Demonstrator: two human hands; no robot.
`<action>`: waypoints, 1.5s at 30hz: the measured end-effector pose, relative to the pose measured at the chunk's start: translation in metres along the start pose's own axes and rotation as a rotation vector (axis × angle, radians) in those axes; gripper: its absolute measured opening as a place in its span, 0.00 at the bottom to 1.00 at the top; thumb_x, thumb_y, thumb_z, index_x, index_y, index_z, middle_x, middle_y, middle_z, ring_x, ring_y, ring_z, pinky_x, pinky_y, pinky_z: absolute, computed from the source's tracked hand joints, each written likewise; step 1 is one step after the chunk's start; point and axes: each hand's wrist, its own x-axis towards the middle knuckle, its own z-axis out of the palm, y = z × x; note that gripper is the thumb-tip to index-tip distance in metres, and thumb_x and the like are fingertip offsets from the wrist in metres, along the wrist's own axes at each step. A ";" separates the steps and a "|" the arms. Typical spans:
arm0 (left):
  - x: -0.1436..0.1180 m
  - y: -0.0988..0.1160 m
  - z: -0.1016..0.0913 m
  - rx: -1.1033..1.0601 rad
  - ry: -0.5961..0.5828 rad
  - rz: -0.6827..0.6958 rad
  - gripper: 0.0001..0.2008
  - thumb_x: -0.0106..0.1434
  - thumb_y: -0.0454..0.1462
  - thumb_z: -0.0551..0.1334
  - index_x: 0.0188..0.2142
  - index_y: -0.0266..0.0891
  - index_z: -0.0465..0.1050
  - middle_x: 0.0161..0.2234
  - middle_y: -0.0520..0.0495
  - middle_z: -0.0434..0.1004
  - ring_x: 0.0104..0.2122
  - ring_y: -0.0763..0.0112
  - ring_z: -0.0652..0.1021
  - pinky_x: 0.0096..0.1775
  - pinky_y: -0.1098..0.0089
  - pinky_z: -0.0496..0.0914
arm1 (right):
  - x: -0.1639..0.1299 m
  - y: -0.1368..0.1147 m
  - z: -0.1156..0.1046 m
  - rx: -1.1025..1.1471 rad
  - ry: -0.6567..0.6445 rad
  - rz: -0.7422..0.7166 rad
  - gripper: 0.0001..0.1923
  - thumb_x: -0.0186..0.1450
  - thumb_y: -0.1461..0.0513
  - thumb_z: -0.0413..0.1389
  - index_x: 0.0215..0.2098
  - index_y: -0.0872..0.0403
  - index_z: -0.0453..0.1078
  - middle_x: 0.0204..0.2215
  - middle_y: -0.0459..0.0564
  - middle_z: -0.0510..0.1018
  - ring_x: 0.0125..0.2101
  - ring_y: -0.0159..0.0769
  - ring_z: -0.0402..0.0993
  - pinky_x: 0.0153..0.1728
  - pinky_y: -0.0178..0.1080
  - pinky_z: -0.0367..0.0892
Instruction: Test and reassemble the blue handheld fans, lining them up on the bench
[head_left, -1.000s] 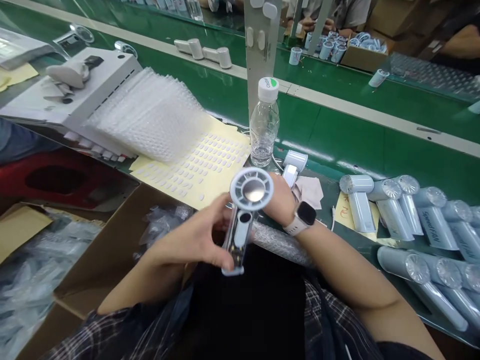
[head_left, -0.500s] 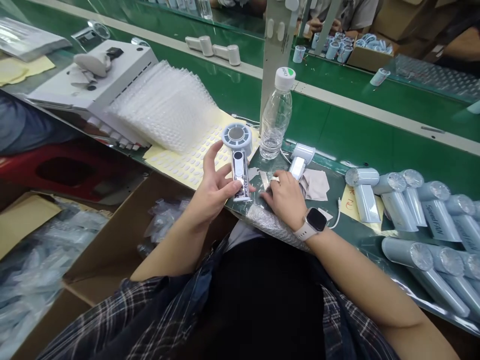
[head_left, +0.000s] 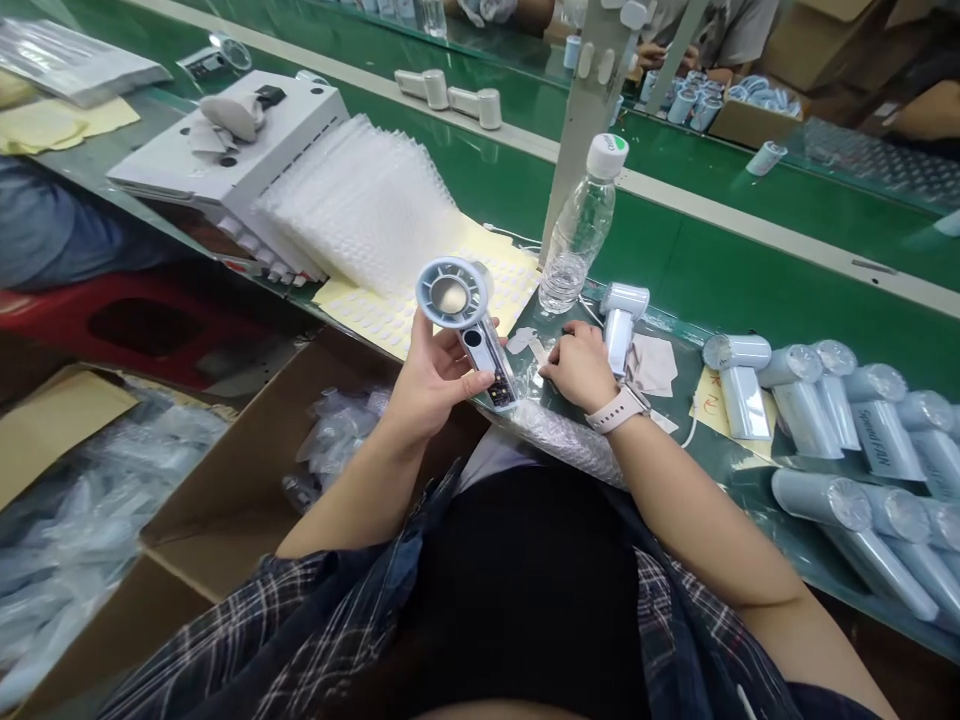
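My left hand [head_left: 439,375] is wrapped round the handle of a light-blue handheld fan [head_left: 491,365]. The fan stands tilted, its round head up and a circuit board showing in the handle. Low over the green tabletop, my right hand [head_left: 581,368] has its fingers curled down beside small white paper scraps [head_left: 534,345]. What its fingertips hold, if anything, is hidden. Just beyond that hand lies another light-blue fan [head_left: 621,325], with a folded grey cloth [head_left: 652,365] to its right. Bubble wrap [head_left: 566,440] runs along the table edge below both hands.
A water bottle [head_left: 581,235] stands behind the hands, near a metal post [head_left: 589,110]. Stacked bubble bags [head_left: 360,205] and a yellow sticker sheet [head_left: 360,312] lie left. Several wrapped fans [head_left: 806,400] line the right side. An open carton [head_left: 217,490] sits below left.
The fan in my left hand has tipped and turned, its head now leaning left. My right hand's wrist has rolled, and its fingers have curled further down. The camera view has shifted slightly.
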 end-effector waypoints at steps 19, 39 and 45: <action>0.021 0.004 0.060 -0.536 -0.003 -0.270 0.25 0.48 0.43 0.84 0.43 0.44 0.80 0.44 0.52 0.85 0.44 0.65 0.84 0.51 0.67 0.78 | 0.012 -0.015 -0.008 0.150 -0.012 0.092 0.08 0.69 0.65 0.60 0.43 0.60 0.81 0.65 0.67 0.71 0.64 0.61 0.65 0.58 0.55 0.68; 0.051 0.029 0.167 -0.999 -0.018 -0.688 0.25 0.78 0.52 0.53 0.36 0.36 0.74 0.29 0.49 0.73 0.29 0.72 0.77 0.45 0.62 0.77 | -0.152 0.071 -0.105 1.091 0.367 0.191 0.08 0.64 0.47 0.68 0.37 0.38 0.82 0.28 0.55 0.85 0.24 0.51 0.83 0.25 0.54 0.78; 0.041 0.027 0.194 -0.950 -0.078 -0.741 0.20 0.79 0.48 0.54 0.40 0.36 0.75 0.32 0.47 0.77 0.32 0.69 0.79 0.47 0.62 0.77 | -0.147 0.073 -0.116 0.927 0.870 0.094 0.12 0.54 0.37 0.70 0.32 0.26 0.81 0.13 0.47 0.68 0.12 0.47 0.66 0.13 0.49 0.57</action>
